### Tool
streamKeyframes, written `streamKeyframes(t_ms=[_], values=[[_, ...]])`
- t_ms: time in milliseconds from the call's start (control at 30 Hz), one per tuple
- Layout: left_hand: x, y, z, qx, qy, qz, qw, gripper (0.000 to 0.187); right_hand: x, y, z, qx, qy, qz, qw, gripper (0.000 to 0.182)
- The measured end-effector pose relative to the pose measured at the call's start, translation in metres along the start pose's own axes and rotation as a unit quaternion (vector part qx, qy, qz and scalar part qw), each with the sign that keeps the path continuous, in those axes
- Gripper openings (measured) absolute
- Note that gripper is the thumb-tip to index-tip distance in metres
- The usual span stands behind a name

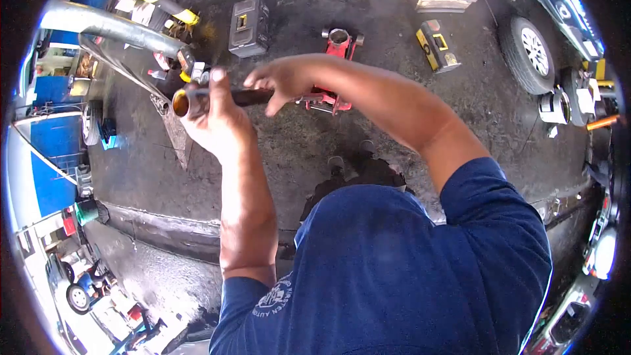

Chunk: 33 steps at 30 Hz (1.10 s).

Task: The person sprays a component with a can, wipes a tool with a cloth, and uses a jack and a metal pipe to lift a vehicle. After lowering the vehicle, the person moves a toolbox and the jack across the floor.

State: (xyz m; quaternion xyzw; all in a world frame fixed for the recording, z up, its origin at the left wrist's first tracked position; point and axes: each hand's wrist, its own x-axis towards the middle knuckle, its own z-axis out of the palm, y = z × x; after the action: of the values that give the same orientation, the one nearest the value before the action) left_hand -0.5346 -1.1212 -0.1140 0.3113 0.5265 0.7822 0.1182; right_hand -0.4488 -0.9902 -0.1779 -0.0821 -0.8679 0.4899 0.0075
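Note:
A dark metal tube lies crosswise in front of me, its open left end showing a rusty amber inside. My left hand is closed around it near that end, thumb pointing up. At the tube's other end is my right hand, its fingers curved and spread, thumb apart below. The fingertips are right by the tube's end and slightly blurred. Behind the right hand, on the floor, stands a red floor jack, partly covered by my forearm.
A grey toolbox and a yellow-black case stand on the stained floor. To the right are a wheel and a white bucket. A thick post and a metal stand are at the left.

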Motion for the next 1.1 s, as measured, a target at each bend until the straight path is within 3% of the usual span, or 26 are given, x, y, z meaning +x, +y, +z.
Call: streamKeyframes(t_ms=[67,133,233,267,333,367,400,467,500,533,600,633,667,700,733,767,800,867,933,967,1033,1067,1100], values=[[0.005,0.002,0.016,-0.06,0.015,0.007,0.998,0.04,-0.013,0.006,-0.015,-0.016,0.007,0.038,0.999,0.078],[0.008,-0.005,0.017,-0.012,-0.004,0.057,0.998,0.055,-0.027,0.008,-0.027,0.006,0.073,0.096,0.993,0.08],[0.01,-0.007,0.015,0.01,-0.038,0.066,0.997,0.061,-0.043,0.009,-0.033,-0.027,0.108,0.117,0.987,0.076],[0.007,-0.001,0.015,-0.02,-0.025,-0.002,0.999,0.055,-0.048,0.013,-0.031,-0.041,0.116,0.126,0.984,0.075],[0.012,-0.002,0.012,-0.072,-0.04,-0.002,0.997,0.064,-0.061,0.012,-0.012,-0.009,0.108,0.149,0.983,0.071],[0.01,0.006,0.017,-0.052,-0.024,0.017,0.998,0.05,-0.073,0.003,0.003,0.008,0.1,0.154,0.983,0.07],[0.01,0.006,0.008,-0.055,-0.025,0.018,0.998,0.05,-0.079,0.002,0.02,-0.004,0.048,0.16,0.986,0.07],[0.018,0.005,-0.021,0.089,-0.19,-0.053,0.976,0.029,-0.088,0.001,0.049,-0.019,-0.062,0.173,0.983,0.071],[0.024,0.004,-0.027,-0.018,-0.341,-0.047,0.939,0.03,-0.092,-0.001,0.059,-0.02,-0.119,0.181,0.976,0.072],[0.03,0.007,-0.032,-0.12,-0.483,-0.071,0.865,0.032,-0.094,-0.008,0.064,-0.028,-0.168,0.202,0.964,0.073],[0.045,0.001,-0.044,-0.13,-0.51,-0.106,0.844,0.041,-0.1,-0.01,0.074,-0.029,-0.137,0.19,0.972,0.075],[0.045,0.005,-0.046,-0.117,-0.491,-0.103,0.857,0.041,-0.1,-0.008,0.079,-0.031,-0.135,0.19,0.972,0.075],[0.039,0.003,-0.045,-0.118,-0.419,-0.096,0.895,0.042,-0.098,-0.005,0.082,-0.024,-0.067,0.175,0.982,0.075],[0.028,0.001,-0.041,-0.099,-0.295,-0.075,0.947,0.042,-0.095,-0.001,0.083,-0.015,0.002,0.159,0.987,0.076],[0.014,0.002,-0.032,-0.078,-0.165,-0.055,0.982,0.043,-0.091,-0.001,0.083,-0.015,0.006,0.16,0.987,0.076],[0.003,-0.005,-0.023,-0.079,-0.062,0.009,0.995,0.044,-0.085,-0.001,0.082,-0.008,0.074,0.132,0.988,0.076],[-0.003,-0.01,-0.027,-0.033,-0.037,0.029,0.998,0.043,-0.079,-0.001,0.08,-0.002,0.141,0.102,0.985,0.076],[-0.007,-0.013,-0.016,-0.05,0.014,0.026,0.998,0.036,-0.072,-0.002,0.08,-0.012,0.151,0.091,0.984,0.075],[0.015,-0.014,-0.026,0.003,-0.003,-0.014,1.0,0.027,-0.07,-0.007,0.083,-0.028,0.114,0.102,0.988,0.074],[0.028,-0.01,-0.031,-0.258,-0.121,-0.249,0.926,0.027,-0.07,-0.009,0.084,-0.033,0.11,0.098,0.989,0.074],[0.026,0.008,-0.03,-0.15,-0.436,-0.047,0.886,0.03,-0.077,-0.008,0.083,-0.004,0.065,0.09,0.994,0.073],[0.037,0.003,-0.034,-0.14,-0.511,-0.077,0.845,0.03,-0.081,-0.002,0.085,-0.027,0.081,0.067,0.994,0.071],[0.042,0.002,-0.04,-0.141,-0.506,-0.104,0.844,0.032,-0.082,0.003,0.085,-0.051,0.092,0.036,0.994,0.07]])
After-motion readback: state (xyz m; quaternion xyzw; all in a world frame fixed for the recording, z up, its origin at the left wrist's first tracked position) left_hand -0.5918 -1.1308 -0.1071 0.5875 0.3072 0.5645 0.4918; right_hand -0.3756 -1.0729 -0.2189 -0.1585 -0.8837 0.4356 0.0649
